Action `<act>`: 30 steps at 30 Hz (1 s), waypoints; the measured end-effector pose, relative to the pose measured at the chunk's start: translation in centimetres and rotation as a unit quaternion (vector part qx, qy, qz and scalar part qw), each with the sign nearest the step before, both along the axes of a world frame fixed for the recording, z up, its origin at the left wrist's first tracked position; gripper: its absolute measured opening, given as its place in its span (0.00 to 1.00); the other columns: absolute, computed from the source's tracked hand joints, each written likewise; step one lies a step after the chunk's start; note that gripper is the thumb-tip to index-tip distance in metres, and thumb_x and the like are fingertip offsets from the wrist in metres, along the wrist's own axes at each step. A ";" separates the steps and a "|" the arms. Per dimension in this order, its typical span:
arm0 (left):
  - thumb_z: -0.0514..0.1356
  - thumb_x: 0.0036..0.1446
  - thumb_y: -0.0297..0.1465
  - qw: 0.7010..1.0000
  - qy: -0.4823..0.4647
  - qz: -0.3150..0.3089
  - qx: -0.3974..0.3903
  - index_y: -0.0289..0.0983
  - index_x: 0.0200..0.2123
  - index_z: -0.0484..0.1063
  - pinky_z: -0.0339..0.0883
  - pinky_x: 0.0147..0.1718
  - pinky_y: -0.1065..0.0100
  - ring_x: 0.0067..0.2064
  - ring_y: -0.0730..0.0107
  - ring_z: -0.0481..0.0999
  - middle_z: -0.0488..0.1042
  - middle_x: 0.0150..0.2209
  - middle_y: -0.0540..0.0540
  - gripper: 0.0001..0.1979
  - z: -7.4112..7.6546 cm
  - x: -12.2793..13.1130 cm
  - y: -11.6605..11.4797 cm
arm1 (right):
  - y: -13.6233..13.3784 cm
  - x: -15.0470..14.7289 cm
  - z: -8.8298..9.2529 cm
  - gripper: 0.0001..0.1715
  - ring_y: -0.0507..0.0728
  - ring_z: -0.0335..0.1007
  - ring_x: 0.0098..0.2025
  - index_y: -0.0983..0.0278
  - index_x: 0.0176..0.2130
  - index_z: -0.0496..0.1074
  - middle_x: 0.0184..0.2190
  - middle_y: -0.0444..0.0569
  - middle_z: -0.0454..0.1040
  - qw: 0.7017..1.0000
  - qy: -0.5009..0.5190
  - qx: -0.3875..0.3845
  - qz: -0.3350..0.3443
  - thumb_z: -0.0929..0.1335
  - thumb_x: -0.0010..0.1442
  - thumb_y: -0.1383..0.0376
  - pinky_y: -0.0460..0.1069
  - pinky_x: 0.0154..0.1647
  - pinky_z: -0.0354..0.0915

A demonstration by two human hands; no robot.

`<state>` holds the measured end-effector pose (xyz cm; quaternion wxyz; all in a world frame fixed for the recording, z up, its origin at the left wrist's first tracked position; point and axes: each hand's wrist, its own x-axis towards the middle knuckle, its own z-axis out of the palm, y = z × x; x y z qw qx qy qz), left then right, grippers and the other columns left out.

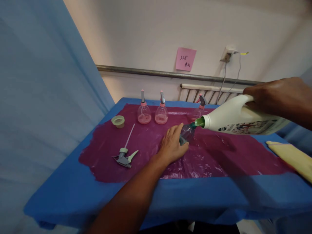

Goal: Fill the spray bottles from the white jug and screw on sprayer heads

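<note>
My left hand point(172, 144) is wrapped round a small clear spray bottle point(187, 132) with no head, standing on the purple plastic sheet point(214, 156). My right hand point(280, 97) grips the handle of a large white jug point(240, 121), tipped on its side. The jug's green spout point(199, 122) touches the small bottle's mouth. A loose grey and green spray head with its tube point(124, 156) lies on the sheet to the left. A green cap point(118, 121) sits further back at the left.
Two small bottles with pink liquid point(144, 112) point(161, 112) and a third point(200, 109) stand at the back of the blue-covered table point(170, 201). A yellow cloth point(292, 156) lies at right. A blue curtain point(44, 97) hangs left; a pink note point(185, 59) on the wall.
</note>
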<state>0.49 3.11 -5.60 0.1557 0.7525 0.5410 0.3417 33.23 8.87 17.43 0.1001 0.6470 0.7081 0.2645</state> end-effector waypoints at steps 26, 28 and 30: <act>0.69 0.65 0.33 1.000 -0.005 -0.005 0.008 0.43 0.81 0.61 0.68 0.76 0.43 0.75 0.45 0.72 0.72 0.76 0.38 0.44 -0.3 -0.1 0.1 | 0.2 -0.1 0.2 0.20 0.67 0.78 0.37 0.51 0.44 0.79 0.45 0.51 0.87 1.000 0.003 0.005 -0.002 0.64 0.62 0.47 0.55 0.33 0.57; 0.69 0.65 0.33 1.000 -0.006 -0.004 0.008 0.44 0.81 0.61 0.68 0.76 0.43 0.75 0.45 0.72 0.72 0.76 0.38 0.43 -0.3 -0.1 0.1 | 0.1 -0.1 0.3 0.18 0.67 0.78 0.37 0.51 0.43 0.79 0.45 0.51 0.87 1.000 0.006 -0.001 -0.002 0.65 0.62 0.48 0.55 0.33 0.57; 0.69 0.65 0.33 1.000 -0.006 -0.003 0.008 0.43 0.81 0.61 0.68 0.75 0.43 0.74 0.45 0.73 0.72 0.75 0.38 0.43 -0.3 -0.1 0.1 | 0.1 0.0 0.3 0.18 0.66 0.78 0.37 0.50 0.43 0.79 0.45 0.50 0.87 1.000 0.005 -0.004 0.003 0.65 0.62 0.47 0.55 0.33 0.58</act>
